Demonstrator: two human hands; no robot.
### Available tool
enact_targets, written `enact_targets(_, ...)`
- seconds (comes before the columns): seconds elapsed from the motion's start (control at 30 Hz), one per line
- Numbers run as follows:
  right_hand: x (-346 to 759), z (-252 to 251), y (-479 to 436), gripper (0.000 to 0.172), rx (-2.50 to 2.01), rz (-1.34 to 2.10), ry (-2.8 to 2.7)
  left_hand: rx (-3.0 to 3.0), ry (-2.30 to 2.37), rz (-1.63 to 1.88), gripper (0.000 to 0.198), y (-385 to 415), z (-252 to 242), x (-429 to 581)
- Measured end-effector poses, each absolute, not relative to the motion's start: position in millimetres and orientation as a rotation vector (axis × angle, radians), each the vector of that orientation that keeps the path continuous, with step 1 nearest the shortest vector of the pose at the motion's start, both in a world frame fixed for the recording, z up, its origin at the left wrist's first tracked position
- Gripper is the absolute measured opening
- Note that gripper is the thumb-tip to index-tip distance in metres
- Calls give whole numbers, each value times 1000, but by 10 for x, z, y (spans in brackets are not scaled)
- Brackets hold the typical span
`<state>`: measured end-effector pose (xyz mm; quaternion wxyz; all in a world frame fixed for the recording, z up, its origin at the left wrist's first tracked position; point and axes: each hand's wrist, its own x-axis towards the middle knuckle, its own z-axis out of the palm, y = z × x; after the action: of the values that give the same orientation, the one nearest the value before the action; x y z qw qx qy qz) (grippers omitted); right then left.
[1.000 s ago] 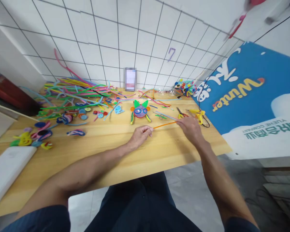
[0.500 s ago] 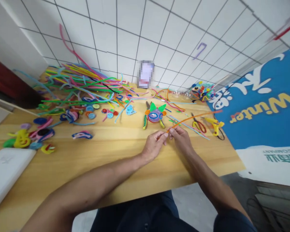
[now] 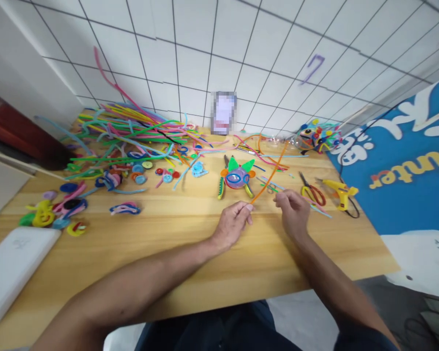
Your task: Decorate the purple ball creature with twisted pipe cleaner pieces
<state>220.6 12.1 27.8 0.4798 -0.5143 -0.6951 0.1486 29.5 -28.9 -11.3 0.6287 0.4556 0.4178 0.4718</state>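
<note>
My left hand point(image 3: 234, 223) rests on the wooden table point(image 3: 190, 258) and pinches the near end of an orange pipe cleaner point(image 3: 269, 173), which rises up and away to the right. Just right of it, my right hand point(image 3: 293, 210) has its fingers curled and pinched together; whether they hold anything I cannot make out. Behind both hands lies a purple pipe-cleaner face point(image 3: 236, 178) with green ears and blue glasses.
A tangle of coloured pipe cleaners point(image 3: 131, 134) and coiled shapes point(image 3: 54, 212) covers the table's left and back. Scissors point(image 3: 312, 191) and a yellow glue gun point(image 3: 338, 191) lie to the right. A white flat box point(image 3: 10, 265) sits front left. A blue banner point(image 3: 406, 161) stands at right.
The orange pipe cleaner swung from lying flat between my hands to standing up from my left pinch. My right hand came in to the left hand, then drew slightly apart.
</note>
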Motion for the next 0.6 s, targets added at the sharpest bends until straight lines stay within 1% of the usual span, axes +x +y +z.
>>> enact_targets(0.1, 2313, 375, 54, 11, -1026, -40, -1993, 1123, 966, 1077, 43, -310, -117, 281)
enact_targets(0.2, 2383, 377, 47, 24, -905, -162, -2228, 1242, 996, 1071, 46, -339, -120, 271)
enact_targets(0.37, 2434, 279, 68, 17, -905, -29, -2302, 1363, 1075, 1056, 49, -345, -64, 242)
enact_targets(0.6, 2393, 166, 30, 12, -896, 327, -2163, 1521, 1222, 1022, 45, -275, 94, -9)
